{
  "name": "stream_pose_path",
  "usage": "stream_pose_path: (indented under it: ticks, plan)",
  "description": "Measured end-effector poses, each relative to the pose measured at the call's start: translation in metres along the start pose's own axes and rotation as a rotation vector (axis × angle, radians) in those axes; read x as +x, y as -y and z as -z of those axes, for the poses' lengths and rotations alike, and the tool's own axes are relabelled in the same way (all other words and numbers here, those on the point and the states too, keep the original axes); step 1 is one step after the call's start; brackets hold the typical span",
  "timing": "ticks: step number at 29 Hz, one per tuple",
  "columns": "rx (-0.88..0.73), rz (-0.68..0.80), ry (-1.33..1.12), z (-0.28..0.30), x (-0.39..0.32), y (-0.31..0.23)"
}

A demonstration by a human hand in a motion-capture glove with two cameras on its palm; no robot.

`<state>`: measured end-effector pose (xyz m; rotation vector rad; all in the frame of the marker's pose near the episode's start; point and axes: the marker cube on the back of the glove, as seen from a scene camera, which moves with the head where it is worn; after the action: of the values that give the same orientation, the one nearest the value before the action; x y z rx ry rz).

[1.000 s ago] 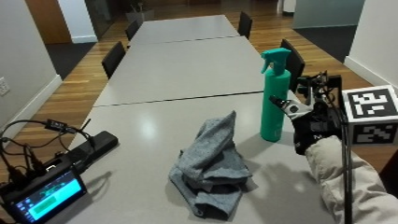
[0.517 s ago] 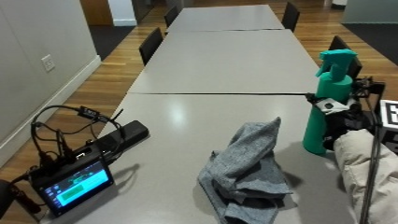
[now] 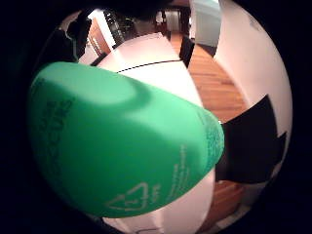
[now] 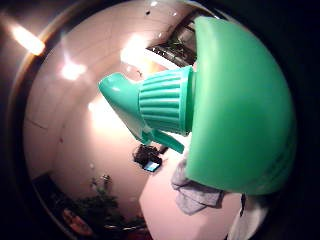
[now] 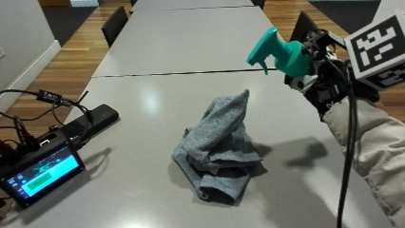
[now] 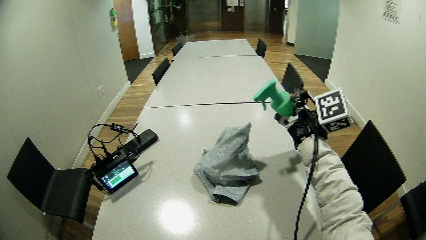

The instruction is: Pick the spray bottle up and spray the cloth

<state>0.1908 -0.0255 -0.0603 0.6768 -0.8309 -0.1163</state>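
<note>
A green spray bottle is up in the air at the table's right side, tilted, its nozzle pointing left above the cloth. My gloved right hand grips the bottle's body, which is mostly hidden behind the hand in the outside view. The grey cloth lies crumpled in a heap on the grey table, below and to the left of the nozzle. Both palm views are filled by the bottle, and the thumb side one shows its ribbed collar and trigger head with the cloth beyond. The wide view shows the bottle above the cloth.
A small monitor with a lit screen, a black box and looped cables sit at the table's left edge. Black chairs stand along both sides. A seam crosses the table behind the cloth.
The bottle stood upright on the table to the right of the cloth; now my hand has lifted it and tipped it, nozzle toward the cloth. The outside camera has also shifted.
</note>
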Motion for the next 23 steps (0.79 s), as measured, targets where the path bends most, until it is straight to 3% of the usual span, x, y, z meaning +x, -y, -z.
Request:
stream_pose_path:
  ticks: [6, 13, 18, 23]
  plan:
    - [-0.063, 0.229, -0.398, -0.011, -0.048, 0.011]
    - [-0.101, 0.231, -0.598, -0.027, -0.039, 0.005]
    - [-0.113, 0.175, -0.490, -0.027, -0.034, 0.000]
    - [-0.107, 0.014, -0.042, -0.022, -0.046, -0.013]
